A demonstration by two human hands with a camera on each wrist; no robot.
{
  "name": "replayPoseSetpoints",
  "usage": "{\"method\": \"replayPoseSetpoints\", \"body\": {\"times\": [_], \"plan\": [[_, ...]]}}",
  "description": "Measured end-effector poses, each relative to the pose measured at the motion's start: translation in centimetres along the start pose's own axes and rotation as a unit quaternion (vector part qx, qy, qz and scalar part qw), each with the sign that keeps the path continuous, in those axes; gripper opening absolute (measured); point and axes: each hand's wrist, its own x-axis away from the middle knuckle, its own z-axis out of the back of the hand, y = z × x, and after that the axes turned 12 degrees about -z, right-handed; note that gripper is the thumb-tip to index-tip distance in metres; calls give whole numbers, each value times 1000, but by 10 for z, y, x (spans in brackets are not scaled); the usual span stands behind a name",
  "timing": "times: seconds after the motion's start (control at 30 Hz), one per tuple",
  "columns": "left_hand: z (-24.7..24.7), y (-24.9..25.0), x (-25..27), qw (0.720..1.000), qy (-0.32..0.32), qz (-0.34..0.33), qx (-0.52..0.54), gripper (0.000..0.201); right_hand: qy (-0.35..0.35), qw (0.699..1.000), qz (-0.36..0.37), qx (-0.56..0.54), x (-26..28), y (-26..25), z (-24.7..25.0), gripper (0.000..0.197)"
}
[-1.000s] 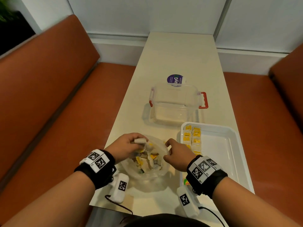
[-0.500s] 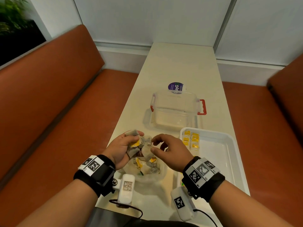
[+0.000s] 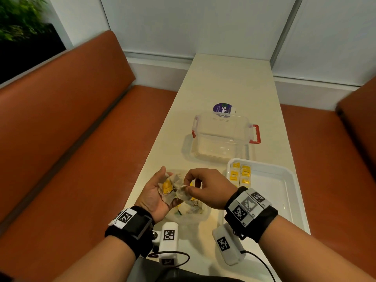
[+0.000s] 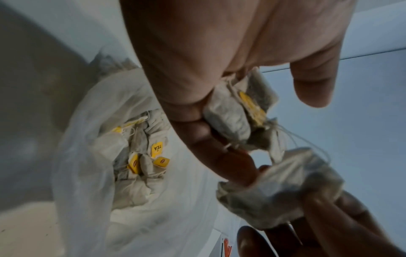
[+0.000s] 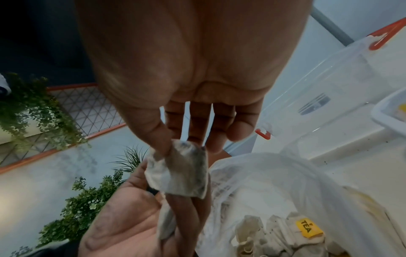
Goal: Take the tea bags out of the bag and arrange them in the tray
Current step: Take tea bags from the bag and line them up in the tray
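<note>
Pinching one tea bag [image 3: 181,194] between right fingertips [image 3: 188,191], drawing it from clump [image 3: 168,188] cupped in left hand [image 3: 154,197], above bag [image 3: 189,212], left of tray [image 3: 293,192]. Best easing tangled strings [image 4: 303,140] apart slowly, avoiding tearing.

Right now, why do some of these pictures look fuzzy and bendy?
Head view: the wide lens bends the table edges, and the plant corner is smeared. Left wrist view: the pinched tea bag is blurred and the near left hand looks huge and soft. Right wrist view: the right hand is dim, but the TEA tag reads sharp.
</note>
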Motion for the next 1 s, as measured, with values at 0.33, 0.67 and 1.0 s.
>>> {"method": "replayPoseSetpoints", "body": {"times": [0.33, 0.67, 1.0], "plan": [[8, -14, -10, 991, 124, 37, -28, 26, -31, 992, -9, -124, -1, 1, 5, 18], [-8, 11, -10, 985, 18, -71, -157, 5, 67, 939, -37, -336, -3, 11, 27, 15], [-74, 20, 11, 881, -114, -226, -400, 19, 159, 929, -37, -331, 0, 22, 25, 13]]}}
